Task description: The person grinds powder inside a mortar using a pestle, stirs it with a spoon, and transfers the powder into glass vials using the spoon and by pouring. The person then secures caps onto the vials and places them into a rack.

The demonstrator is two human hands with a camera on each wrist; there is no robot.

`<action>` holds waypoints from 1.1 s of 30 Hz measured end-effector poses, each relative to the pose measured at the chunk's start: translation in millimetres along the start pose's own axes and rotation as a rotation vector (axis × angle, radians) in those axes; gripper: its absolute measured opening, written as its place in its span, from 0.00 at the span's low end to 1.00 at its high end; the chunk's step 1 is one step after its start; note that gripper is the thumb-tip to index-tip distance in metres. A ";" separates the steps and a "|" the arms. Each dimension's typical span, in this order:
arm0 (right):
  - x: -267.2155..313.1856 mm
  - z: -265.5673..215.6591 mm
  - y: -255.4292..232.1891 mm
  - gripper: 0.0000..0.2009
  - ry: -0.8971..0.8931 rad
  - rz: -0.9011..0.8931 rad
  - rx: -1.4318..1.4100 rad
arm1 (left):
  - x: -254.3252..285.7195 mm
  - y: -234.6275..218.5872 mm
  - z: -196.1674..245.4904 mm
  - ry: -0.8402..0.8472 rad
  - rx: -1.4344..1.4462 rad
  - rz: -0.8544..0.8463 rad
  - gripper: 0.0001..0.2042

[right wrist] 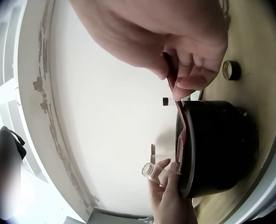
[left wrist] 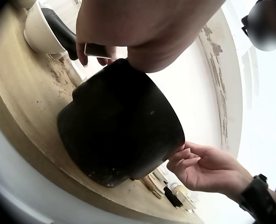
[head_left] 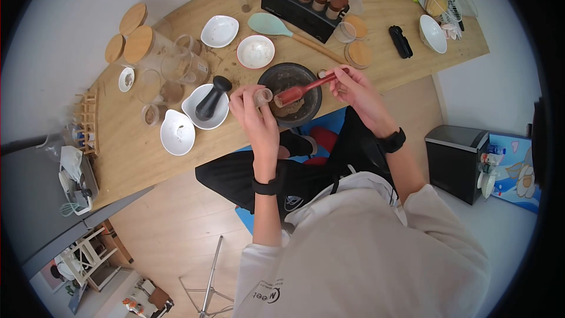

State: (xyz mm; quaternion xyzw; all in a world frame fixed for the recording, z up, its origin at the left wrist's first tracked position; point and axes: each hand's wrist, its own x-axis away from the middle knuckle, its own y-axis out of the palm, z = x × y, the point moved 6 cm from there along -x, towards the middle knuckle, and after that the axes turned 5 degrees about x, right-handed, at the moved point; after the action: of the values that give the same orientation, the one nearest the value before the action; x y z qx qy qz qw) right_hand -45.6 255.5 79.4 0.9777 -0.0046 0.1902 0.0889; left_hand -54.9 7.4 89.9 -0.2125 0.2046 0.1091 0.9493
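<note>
A black mortar (head_left: 316, 102) with brown powder (head_left: 293, 109) in it stands near the table's front edge. My left hand (head_left: 259, 125) holds a small clear glass bottle (head_left: 263, 96) at the mortar's left rim; its mouth is uncovered in the right wrist view. My right hand (head_left: 363, 99) pinches the handle of a red scoop-shaped spatula (head_left: 292, 94) from the right. The spatula's head reaches over the powder, close to the bottle, with some brown powder on it. A dark screw cap (right wrist: 231, 70) lies on the table beside the mortar.
Left of the mortar, a black pestle (head_left: 213, 98) leans in a white bowl (head_left: 189, 103). Behind are a red-rimmed bowl (head_left: 255, 52), a green spatula (head_left: 269, 24) and a black rack (head_left: 301, 13) of brown-capped bottles. Clear jars (head_left: 184, 68) stand at left; a glasses-case-like black object (head_left: 401, 42) lies right.
</note>
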 end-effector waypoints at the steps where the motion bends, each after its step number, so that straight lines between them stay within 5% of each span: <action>1: 4.6 3.6 -4.1 0.15 0.019 0.024 -0.067 | -0.1 0.6 2.5 0.007 -0.040 -0.012 0.08; 10: 34.4 3.8 -15.8 0.14 -0.092 0.150 -0.291 | -5.4 7.6 21.5 0.065 -0.283 -0.093 0.13; 17: 35.4 -21.3 5.0 0.14 -0.256 0.186 -0.152 | -6.2 7.0 24.4 0.085 -0.325 -0.090 0.13; 20: 44.9 -35.7 14.4 0.13 -0.363 0.213 0.004 | -4.2 8.1 17.4 0.040 -0.328 -0.135 0.20; 29: 89.4 -78.3 57.9 0.09 -0.831 0.264 0.715 | -4.2 6.8 18.1 0.044 -0.309 -0.094 0.17; 33: 93.0 -84.2 62.7 0.10 -0.831 0.224 0.784 | -4.0 6.4 17.0 0.044 -0.286 -0.077 0.16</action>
State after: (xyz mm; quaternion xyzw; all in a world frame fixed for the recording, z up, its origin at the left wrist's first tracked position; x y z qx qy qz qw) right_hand 6.7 210.9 201.7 0.9237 -0.0716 -0.2138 -0.3097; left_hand -54.5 20.2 103.4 -0.3554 0.1993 0.0962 0.9082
